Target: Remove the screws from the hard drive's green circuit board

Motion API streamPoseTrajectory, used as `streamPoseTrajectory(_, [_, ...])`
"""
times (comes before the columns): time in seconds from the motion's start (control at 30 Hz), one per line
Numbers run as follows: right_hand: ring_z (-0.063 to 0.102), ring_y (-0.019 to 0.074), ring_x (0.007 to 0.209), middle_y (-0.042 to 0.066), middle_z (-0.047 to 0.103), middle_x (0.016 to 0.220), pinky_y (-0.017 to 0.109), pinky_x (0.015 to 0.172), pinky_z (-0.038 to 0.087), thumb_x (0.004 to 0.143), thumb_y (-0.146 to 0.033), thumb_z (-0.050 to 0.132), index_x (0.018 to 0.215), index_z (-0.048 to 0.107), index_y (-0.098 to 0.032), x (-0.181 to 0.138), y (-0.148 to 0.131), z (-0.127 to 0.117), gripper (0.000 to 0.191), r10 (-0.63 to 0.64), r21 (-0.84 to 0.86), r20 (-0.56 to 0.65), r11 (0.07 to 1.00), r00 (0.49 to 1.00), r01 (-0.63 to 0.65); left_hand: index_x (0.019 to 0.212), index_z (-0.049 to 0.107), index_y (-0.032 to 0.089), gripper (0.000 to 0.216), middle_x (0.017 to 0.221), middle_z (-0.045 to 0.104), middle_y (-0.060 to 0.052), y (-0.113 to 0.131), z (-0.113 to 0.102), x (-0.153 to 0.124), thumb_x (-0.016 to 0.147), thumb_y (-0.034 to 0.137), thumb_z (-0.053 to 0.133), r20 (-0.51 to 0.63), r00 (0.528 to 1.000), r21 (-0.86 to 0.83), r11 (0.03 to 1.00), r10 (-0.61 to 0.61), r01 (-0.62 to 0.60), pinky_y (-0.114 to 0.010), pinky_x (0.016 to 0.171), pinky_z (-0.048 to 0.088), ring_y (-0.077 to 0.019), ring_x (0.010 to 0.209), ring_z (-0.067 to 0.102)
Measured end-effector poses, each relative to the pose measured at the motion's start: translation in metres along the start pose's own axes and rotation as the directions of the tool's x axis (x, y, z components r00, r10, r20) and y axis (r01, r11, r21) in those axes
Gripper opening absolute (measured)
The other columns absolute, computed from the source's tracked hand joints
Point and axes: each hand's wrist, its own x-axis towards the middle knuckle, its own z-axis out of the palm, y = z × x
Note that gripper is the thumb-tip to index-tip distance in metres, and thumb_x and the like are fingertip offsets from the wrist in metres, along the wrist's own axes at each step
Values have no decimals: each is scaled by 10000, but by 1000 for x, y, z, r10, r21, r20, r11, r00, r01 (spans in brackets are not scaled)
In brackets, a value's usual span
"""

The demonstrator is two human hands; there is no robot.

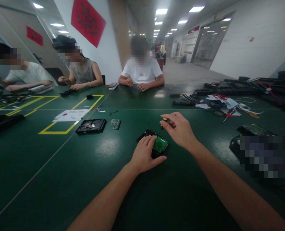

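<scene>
A hard drive [161, 145] with a green circuit board facing up lies on the green table in front of me. My left hand [144, 154] grips it from the near left, fingers over the top and thumb along the near side, hiding part of it. Between the thumb and fingers of my right hand [179, 130] is a small yellow-and-black screwdriver [164, 120], held upright. Its thin shaft points down at the drive's far edge; I cannot tell whether the tip sits in a screw.
Left of the drive lie a black casing [91, 125], a small circuit board [115, 124] and a paper sheet [71, 115]. A red screwdriver [229, 114], cables and tools are at the right, beyond a dark bin [236, 144]. Several people sit across the table.
</scene>
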Motion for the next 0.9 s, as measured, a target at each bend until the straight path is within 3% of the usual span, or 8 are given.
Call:
streamPoseTrajectory(0.13, [651, 193, 820, 80, 645, 1061, 357, 742, 539, 992, -398, 614, 1160, 736, -256, 0, -2, -1, 251, -10, -19, 0, 1000, 1000, 10, 1308, 611, 214, 342, 1245, 702, -102, -5, 0, 4, 1065, 408, 468, -196, 979, -69, 997, -55, 42, -434, 1038, 500, -261, 1171, 648])
streamPoseTrajectory(0.2, [648, 185, 805, 79, 654, 1073, 351, 742, 529, 998, -371, 606, 1161, 733, -252, 2, -3, -2, 239, -24, -30, 18, 999, 1000, 25, 1168, 663, 215, 298, 1063, 745, -72, -10, 0, 5, 1087, 362, 418, -262, 954, -141, 984, -145, 111, -344, 880, 546, -212, 971, 702])
streamPoseTrajectory(0.3, [651, 186, 793, 77, 680, 1080, 350, 739, 517, 985, -328, 614, 1172, 724, -250, 8, -6, -3, 230, -28, -42, 35, 999, 999, 29, 1051, 680, 226, 288, 729, 697, 9, -15, -1, 4, 1078, 403, 454, -238, 928, -226, 945, -287, 234, -251, 638, 489, -155, 638, 662])
streamPoseTrajectory(0.4, [664, 200, 799, 71, 715, 1072, 357, 740, 514, 957, -285, 632, 1156, 713, -251, 15, -12, -3, 217, -5, -26, 58, 1000, 998, 7, 921, 686, 227, 339, 600, 622, 31, -16, -2, 5, 1059, 459, 481, -238, 915, -227, 935, -325, 273, -236, 549, 393, -141, 527, 594])
streamPoseTrajectory(0.53, [682, 207, 821, 68, 738, 1056, 354, 754, 511, 946, -237, 619, 1098, 724, -232, 26, -24, -5, 185, -10, -13, 158, 1000, 987, 12, 778, 662, 220, 463, 594, 605, 7, -12, -6, 5, 1068, 487, 419, -242, 923, -166, 950, -300, 266, -249, 547, 352, -143, 528, 573])
streamPoseTrajectory(0.67, [672, 204, 812, 68, 736, 1029, 352, 770, 503, 926, -243, 651, 1039, 746, -223, 30, -30, -5, 149, 6, -61, 150, 998, 989, 3, 931, 715, 220, 348, 664, 644, -10, -5, -10, 4, 1021, 479, 501, -202, 956, -84, 977, -212, 198, -266, 591, 415, -160, 587, 601])
streamPoseTrajectory(0.77, [652, 194, 795, 69, 720, 984, 341, 769, 491, 964, -314, 627, 1002, 748, -216, 29, -29, -3, 161, 16, -115, 87, 993, 996, -6, 1107, 716, 213, 311, 939, 721, -76, -1, -11, 6, 976, 460, 579, -177, 984, -31, 999, -20, 14, -364, 814, 524, -236, 885, 674])
streamPoseTrajectory(0.9, [647, 181, 798, 64, 723, 987, 320, 770, 476, 987, -280, 585, 995, 735, -202, 26, -27, -1, 169, -13, -127, 88, 992, 996, 24, 1304, 646, 233, 462, 1258, 662, -109, -2, -6, 8, 906, 467, 686, -73, 983, -34, 985, 168, -170, -505, 1071, 467, -306, 1204, 598])
